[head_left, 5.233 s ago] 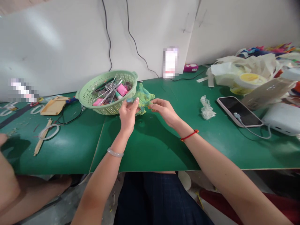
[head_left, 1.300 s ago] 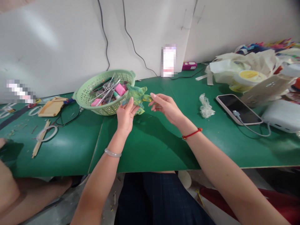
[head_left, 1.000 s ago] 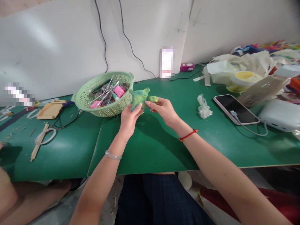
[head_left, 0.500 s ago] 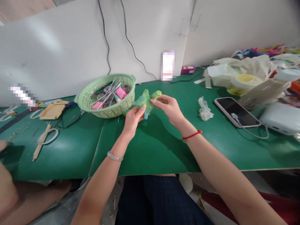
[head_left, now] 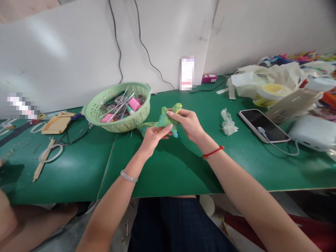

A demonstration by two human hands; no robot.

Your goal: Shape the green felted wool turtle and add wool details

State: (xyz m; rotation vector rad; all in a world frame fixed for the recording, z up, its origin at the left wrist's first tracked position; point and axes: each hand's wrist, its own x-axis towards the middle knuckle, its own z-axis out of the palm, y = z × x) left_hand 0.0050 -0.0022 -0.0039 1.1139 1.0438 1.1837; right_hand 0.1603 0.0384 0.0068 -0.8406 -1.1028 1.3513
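Between my two hands is a mottled green, yellow and blue toy figure (head_left: 163, 120) with stubby limbs, held just above the table. My left hand (head_left: 152, 139) pinches its lower body, thumb on top, and hides part of it. On the other side my right hand (head_left: 190, 123) grips the figure close to its yellow-tipped end, with the thumb laid across it. A long patterned part of the figure reaches left past my left hand, towards the green basket (head_left: 119, 126). What exactly the figure depicts is hard to make out.
The basket holds metal rods and pink pieces. A crumpled clear plastic wad (head_left: 229, 122), a phone (head_left: 264, 125) with a cable and a white box-shaped device (head_left: 313, 131) lie right. Left are a wooden tray (head_left: 57, 123), a white ring (head_left: 51, 154) and another person's limbs.
My hands have turned the figure a little, and its yellow-tipped end now points more upward. My left hand has shifted slightly right and down along it.
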